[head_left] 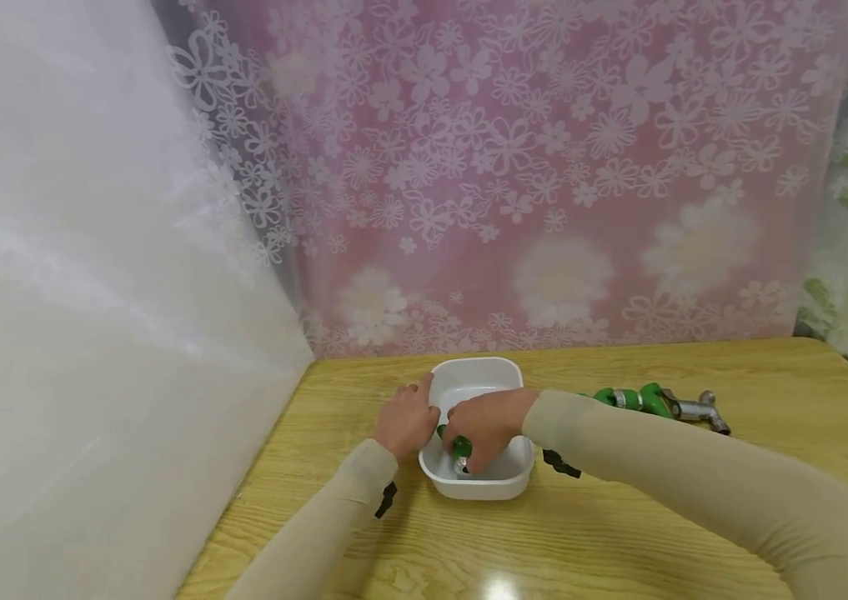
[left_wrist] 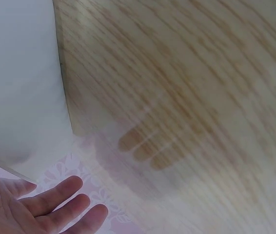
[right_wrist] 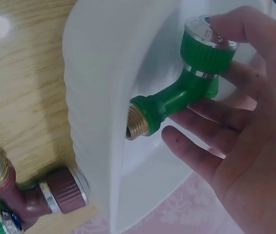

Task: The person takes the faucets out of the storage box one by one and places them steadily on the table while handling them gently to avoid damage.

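A white plastic basin (head_left: 479, 492) stands on the wooden table in the head view. My right hand (head_left: 489, 423) is inside it, gripping a green tap (right_wrist: 177, 95) with a silver-capped knob and a threaded brass end. In the right wrist view the thumb presses the knob's cap and the fingers pass behind the tap's body. At the basin's left rim rests my left hand (head_left: 406, 418), its thumb over the edge. Its other fingers (left_wrist: 62, 212) stretch out loosely in the left wrist view, beside the basin's outer wall.
To the basin's right lie more taps: a green tap (head_left: 628, 400), a silver metal tap (head_left: 696, 408) and a dark red tap (right_wrist: 35, 197). The right forearm partly covers this row. A flowered pink curtain (head_left: 544, 167) hangs behind the table (head_left: 363, 542), and white sheeting (head_left: 93, 333) hangs at left.
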Available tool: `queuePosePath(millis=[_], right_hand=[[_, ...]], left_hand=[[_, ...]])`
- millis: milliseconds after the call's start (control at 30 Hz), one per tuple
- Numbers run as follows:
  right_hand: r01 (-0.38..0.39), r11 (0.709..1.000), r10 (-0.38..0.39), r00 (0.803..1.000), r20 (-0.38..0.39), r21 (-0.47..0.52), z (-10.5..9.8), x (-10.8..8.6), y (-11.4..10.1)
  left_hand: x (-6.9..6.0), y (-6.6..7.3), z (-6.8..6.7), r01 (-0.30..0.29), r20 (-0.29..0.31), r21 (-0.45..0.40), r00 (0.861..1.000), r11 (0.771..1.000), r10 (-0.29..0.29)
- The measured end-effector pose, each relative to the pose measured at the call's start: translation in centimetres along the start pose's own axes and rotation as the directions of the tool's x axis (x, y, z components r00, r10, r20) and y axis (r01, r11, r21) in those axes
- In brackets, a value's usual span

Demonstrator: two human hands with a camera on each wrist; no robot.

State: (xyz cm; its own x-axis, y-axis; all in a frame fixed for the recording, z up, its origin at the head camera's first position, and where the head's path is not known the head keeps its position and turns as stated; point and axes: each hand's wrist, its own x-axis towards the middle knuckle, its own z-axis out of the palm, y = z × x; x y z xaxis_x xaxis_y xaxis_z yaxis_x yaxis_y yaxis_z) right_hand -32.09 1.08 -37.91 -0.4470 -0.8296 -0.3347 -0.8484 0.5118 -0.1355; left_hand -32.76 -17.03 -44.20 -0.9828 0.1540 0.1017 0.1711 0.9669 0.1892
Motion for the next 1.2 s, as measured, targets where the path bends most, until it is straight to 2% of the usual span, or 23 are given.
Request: queuePosePath(millis=[333,633,1000,1200], right_hand=[[0.004,1.000,-0.004,0.998,-0.059,-0.011,-1.5,-2.2,-0.2],[-0.030,1.000,0.030,0.992,-0.125,0.001,-2.7,-5.0,0.2],[-0.139,0.986,0.151,0.978,-0.143,0.090,-2.7,-9.3,2.7],[-0.164,0.979,0.183,0.967,-0.178,0.117,-2.0,-11.6,5.1]], left_hand=[[0.1,-0.1,0.1,0.002,-0.007,-0.011,1.000,1.000,-0.002],[-0.1,0.2,0.0,0.005,-0.005,-0.016,1.000,1.000,-0.005],[0.0,0.2,0.1,0.034,0.009,-0.032,0.999,0.999,-0.034],[0.0,0.1,0.2,0.027,0.014,-0.036,1.000,0.999,-0.026]])
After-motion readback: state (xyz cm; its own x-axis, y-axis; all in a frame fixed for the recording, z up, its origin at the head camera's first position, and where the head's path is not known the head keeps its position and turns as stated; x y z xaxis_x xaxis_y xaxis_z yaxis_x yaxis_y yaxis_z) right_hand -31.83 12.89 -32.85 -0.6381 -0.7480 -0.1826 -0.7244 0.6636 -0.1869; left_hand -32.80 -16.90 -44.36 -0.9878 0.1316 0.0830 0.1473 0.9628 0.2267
